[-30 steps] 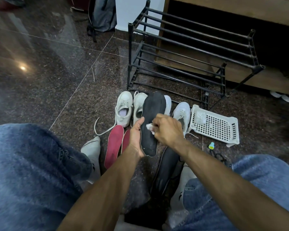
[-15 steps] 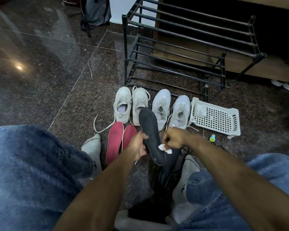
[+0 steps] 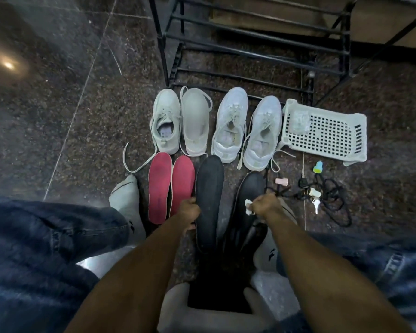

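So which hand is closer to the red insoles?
Left. The left hand grips the black insole beside the red insoles; the right hand holds a white wipe farther right.

- The room is dim; a lamp's reflection glares as a small bright spot on the polished floor at the far left.
- Motion blur softens the whole picture, and the bars of the shoe rack smear.
- The wide lens bends the edges, so the near jeans bulge.
- The black insole loses detail in shadow, while the white shoes look pale and washed out.
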